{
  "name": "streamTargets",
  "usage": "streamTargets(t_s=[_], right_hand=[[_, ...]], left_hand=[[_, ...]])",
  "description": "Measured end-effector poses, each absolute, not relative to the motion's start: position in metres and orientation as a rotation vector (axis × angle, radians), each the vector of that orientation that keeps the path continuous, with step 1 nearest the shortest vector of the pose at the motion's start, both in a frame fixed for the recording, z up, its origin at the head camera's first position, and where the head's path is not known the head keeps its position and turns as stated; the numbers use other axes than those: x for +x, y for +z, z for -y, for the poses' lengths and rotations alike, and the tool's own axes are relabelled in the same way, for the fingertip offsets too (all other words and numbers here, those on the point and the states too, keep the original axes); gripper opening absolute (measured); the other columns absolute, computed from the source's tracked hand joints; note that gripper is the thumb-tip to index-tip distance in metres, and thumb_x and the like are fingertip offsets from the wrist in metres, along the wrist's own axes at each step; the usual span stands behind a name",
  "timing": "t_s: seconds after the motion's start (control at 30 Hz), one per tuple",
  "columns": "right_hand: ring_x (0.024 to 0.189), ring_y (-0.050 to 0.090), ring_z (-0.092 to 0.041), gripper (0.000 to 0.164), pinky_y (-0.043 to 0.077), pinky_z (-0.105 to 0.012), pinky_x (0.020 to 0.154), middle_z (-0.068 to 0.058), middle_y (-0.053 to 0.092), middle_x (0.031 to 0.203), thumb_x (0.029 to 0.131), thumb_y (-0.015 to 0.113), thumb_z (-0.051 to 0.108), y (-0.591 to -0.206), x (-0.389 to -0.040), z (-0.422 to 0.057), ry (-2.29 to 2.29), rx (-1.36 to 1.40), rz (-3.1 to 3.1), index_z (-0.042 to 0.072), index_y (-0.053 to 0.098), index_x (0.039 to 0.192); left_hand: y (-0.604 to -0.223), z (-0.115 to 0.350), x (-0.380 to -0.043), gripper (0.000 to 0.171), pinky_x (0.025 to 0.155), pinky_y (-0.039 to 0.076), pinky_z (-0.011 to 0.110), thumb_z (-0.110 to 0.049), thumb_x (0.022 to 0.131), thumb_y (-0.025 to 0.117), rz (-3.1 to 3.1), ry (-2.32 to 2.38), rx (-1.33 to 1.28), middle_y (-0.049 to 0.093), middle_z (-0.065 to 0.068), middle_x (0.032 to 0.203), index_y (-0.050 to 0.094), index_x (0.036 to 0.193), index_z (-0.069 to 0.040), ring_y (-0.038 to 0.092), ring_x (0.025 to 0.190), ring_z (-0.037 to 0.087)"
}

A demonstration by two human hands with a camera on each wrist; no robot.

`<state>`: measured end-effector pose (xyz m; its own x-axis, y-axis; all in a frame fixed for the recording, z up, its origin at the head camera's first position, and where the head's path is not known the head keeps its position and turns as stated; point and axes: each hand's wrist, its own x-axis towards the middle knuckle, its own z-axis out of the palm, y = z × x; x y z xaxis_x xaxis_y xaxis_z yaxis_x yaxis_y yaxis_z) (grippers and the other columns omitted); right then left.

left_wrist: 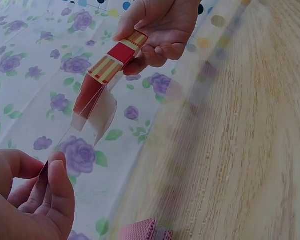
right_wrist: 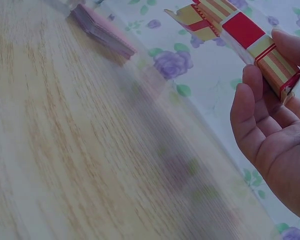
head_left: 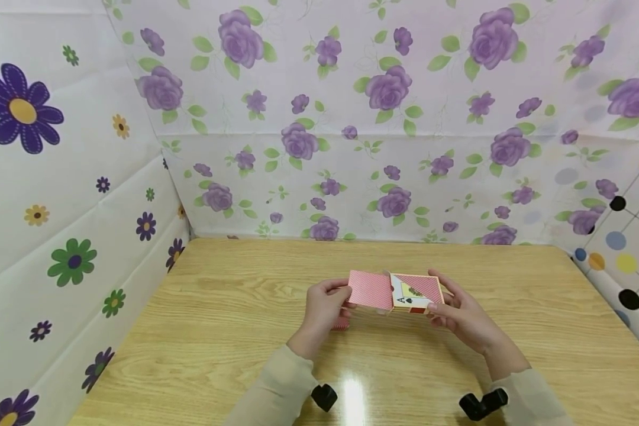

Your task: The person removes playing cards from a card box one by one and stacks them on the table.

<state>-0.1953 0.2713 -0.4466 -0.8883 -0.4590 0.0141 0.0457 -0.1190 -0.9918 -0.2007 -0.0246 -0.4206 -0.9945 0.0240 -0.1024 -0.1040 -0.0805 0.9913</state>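
- A person's two bare hands meet over a wood-grain table (head_left: 218, 307), a card box (head_left: 416, 291) held up between them.
- The right hand (head_left: 465, 319) grips the box at its far right end, thumb on one side and fingers curled on the other.
- The left hand (head_left: 323, 302) pinches the outer edge of a red-patterned panel (head_left: 370, 290) between thumb and fingers; the panel reaches to the box's left end, and whether it is a loose card or the box's own flap cannot be told.
- The box lies tilted, its upper face showing a printed ace of spades beside a red-patterned corner; its narrow side carries stripes and a solid red block.
- Pale flaps stand out at the box's open left end, seen from the left wrist.
- A pink-backed stack of cards (left_wrist: 139, 229) rests on the table, partly hidden below the left hand in the head view.
- Beige sleeves (head_left: 277, 384) cover both forearms, with black fittings (head_left: 324, 397) near the wrists.
- Purple roses cover the back cloth (head_left: 298, 83); bold daisies dot the left cloth (head_left: 85, 195), coloured spots the right cloth (head_left: 625, 231).
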Motion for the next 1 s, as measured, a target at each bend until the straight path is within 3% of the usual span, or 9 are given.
streamTargets(t_s=[0.1, 1.0], right_hand=[[0.088, 0.064, -0.013, 0.075, 0.055, -0.03, 0.076, 0.001, 0.061, 0.118, 0.096, 0.048, 0.001, -0.447, -0.195, -0.272, -2.075, -0.459, -1.816, 0.024, 0.006, 0.153], [0.086, 0.064, -0.011, 0.075, 0.056, -0.031, 0.078, 0.001, 0.06, 0.115, 0.097, 0.048, 0.001, -0.447, -0.193, -0.276, -2.081, -0.463, -1.816, 0.024, 0.004, 0.153]], left_hand=[[-0.416, 0.026, -0.198, 0.027, 0.05, 0.054, 0.023, -0.005, 0.089, 0.06, -2.058, 2.254, -0.082, 0.07, 0.017, 0.088, 0.063, 0.114, 0.005, 0.064, 0.057, 0.01], [-0.421, 0.039, -0.206, 0.028, 0.05, 0.052, 0.021, -0.008, 0.091, 0.055, -2.123, 2.21, -0.129, 0.062, 0.002, 0.079, 0.065, 0.117, -0.002, 0.057, 0.058, 0.009]])
